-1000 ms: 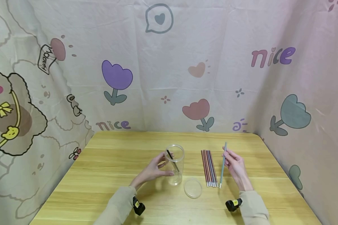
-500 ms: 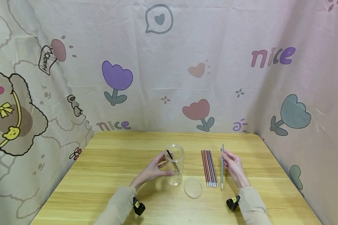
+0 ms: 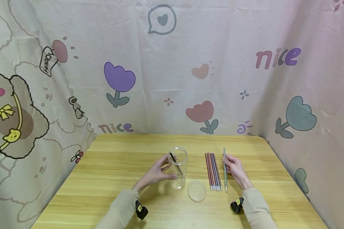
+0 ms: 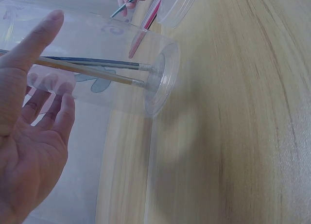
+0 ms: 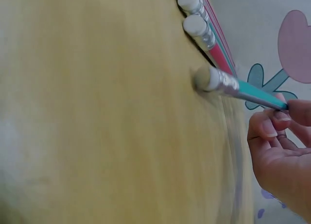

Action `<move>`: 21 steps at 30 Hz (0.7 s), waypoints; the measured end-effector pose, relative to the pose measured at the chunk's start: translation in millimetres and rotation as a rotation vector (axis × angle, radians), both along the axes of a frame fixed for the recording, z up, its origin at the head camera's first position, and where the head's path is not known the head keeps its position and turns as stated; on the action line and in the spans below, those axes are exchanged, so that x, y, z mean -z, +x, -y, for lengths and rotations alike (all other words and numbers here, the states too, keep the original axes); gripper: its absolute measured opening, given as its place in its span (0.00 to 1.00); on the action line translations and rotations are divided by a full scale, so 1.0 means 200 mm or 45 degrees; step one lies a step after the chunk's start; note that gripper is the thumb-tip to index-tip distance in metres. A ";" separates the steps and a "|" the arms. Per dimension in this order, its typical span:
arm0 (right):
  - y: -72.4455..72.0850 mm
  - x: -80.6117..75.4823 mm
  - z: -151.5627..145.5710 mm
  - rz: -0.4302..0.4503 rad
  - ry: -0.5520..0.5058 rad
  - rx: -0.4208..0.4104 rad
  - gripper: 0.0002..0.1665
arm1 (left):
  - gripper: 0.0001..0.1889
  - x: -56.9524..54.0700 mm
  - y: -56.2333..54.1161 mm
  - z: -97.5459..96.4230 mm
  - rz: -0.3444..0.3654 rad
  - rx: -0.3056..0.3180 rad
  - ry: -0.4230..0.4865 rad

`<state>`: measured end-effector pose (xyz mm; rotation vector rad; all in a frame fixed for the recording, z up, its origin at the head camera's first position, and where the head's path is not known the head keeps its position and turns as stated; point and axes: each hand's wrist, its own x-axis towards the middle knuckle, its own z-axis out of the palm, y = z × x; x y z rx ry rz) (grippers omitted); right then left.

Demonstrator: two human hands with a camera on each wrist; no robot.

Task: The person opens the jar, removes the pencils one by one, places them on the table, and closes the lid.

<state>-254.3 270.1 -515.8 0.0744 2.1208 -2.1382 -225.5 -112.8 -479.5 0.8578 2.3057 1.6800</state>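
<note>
My left hand grips a clear plastic jar that stands upright on the table, thumb on the near side and fingers behind. Inside the jar lean a dark pencil and a tan pencil, eraser ends down, as the left wrist view shows. My right hand pinches a teal pencil near its far end. Its white eraser points back toward me, close to the tabletop; whether it touches is unclear. Left of it lies a row of several pencils, side by side with eraser ends nearest me.
A round clear lid lies on the wooden table between the jar and the pencil row. A printed cloth hangs behind the table and along both sides. A small black camera sits at each wrist.
My right hand has moved a little left and lower with the teal pencil, which now lies nearly parallel to the row and closer to it. The left hand and jar have not moved.
</note>
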 end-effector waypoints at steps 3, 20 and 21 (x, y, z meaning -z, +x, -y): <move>-0.01 0.01 0.00 -0.006 0.035 -0.038 0.32 | 0.42 0.00 0.00 0.00 0.001 0.002 0.002; -0.04 0.04 0.00 0.024 0.080 -0.092 0.35 | 0.42 0.00 0.01 0.00 -0.008 0.000 -0.007; -0.05 0.04 0.00 0.025 0.090 -0.094 0.35 | 0.42 0.00 0.01 0.00 -0.007 0.000 -0.007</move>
